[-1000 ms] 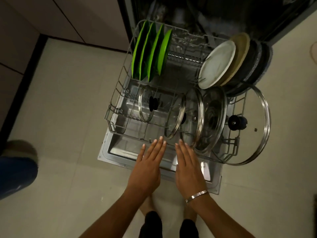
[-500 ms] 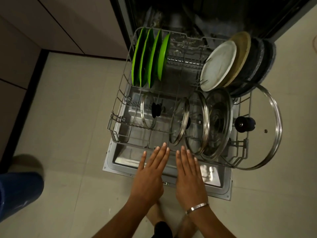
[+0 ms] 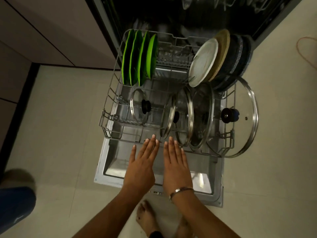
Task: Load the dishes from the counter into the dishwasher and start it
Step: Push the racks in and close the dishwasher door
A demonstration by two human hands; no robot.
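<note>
The lower rack (image 3: 109,121) stands pulled out over the open dishwasher door (image 3: 202,179), loaded. Four green plates (image 3: 139,59) stand on edge at its back left; a white plate (image 3: 203,62), a tan one and dark plates lean together at the back right. Glass lids (image 3: 185,117) with steel rims stand in the front rows, and the largest glass lid (image 3: 247,117) leans at the rack's right side, its black knob facing left.

Both hands lie flat, palms down, fingers straight and close together, holding nothing. The left hand (image 3: 142,165) and the right hand (image 3: 176,165) are side by side, fingertips at the rack's front wire rim — whether they press it I cannot tell. A metal bangle (image 3: 180,190) circles the right wrist.

Below are pale floor tiles (image 3: 60,134), bare feet (image 3: 147,219), and a blue container (image 3: 15,205) at the left — beige cabinet fronts (image 3: 42,31) beyond.
</note>
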